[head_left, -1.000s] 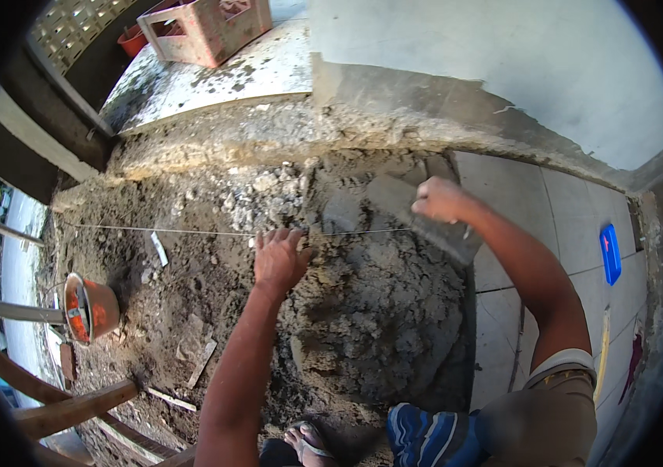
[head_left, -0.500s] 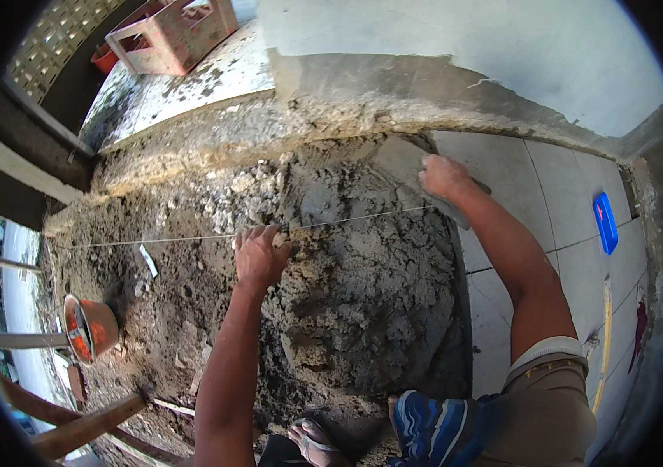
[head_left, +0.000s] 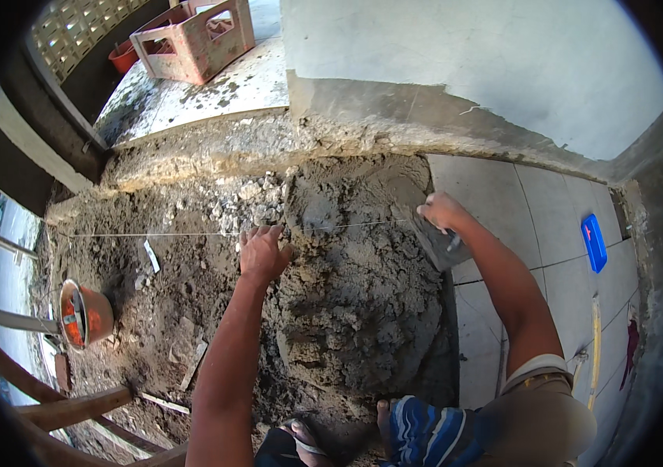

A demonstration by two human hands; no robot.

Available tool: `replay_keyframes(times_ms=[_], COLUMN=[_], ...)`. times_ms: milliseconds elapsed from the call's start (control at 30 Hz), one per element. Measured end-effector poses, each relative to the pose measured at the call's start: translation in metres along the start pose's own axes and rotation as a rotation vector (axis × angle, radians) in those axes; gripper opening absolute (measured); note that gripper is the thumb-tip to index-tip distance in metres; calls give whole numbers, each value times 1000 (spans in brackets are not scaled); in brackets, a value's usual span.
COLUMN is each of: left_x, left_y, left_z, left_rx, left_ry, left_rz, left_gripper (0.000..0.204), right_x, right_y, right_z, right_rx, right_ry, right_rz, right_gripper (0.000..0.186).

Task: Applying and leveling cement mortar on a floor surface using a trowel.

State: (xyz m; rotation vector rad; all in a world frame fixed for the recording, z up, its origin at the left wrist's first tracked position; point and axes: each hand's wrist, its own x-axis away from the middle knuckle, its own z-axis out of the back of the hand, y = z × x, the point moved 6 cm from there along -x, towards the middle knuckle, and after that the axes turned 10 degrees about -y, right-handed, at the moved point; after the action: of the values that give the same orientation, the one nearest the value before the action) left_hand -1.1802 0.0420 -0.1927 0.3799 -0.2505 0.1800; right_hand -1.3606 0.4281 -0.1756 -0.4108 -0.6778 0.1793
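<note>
mortar (head_left: 363, 311) spreads at 6 o'clock, with room between my hands. at 9 o'clock my left hand (head_left: 264, 251) is by the string (head_left: 152, 234); fingertips hard to make out, grip i cannot tell. at 3 my right hand (head_left: 443, 212) clasps a trowel (head_left: 434, 247), handle mostly hidden, near the edge of the tiles (head_left: 491, 194). at 11, a cut-off crate (head_left: 194, 54).

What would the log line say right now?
left hand: palm down at string | right hand: gripping trowel at edge of grey mortar | bucket: on soil, left | blue tray: on tiles, right
</note>
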Motion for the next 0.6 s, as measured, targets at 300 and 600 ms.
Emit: replay_keyframes(times_ms=[300,600], left_x=[-12,-23], left_y=[12,-3], left_z=[-5,-14], left_rx=[-48,-22], left_ry=[-29,-55], left_rz=[-77,-31], left_gripper=[53,52], right_x=[-36,-28], right_y=[76,2], right_z=[40,5], right_rx=[-565,-599], right_ry=[162,-91], right_rz=[-22,88], right_gripper=[34,29])
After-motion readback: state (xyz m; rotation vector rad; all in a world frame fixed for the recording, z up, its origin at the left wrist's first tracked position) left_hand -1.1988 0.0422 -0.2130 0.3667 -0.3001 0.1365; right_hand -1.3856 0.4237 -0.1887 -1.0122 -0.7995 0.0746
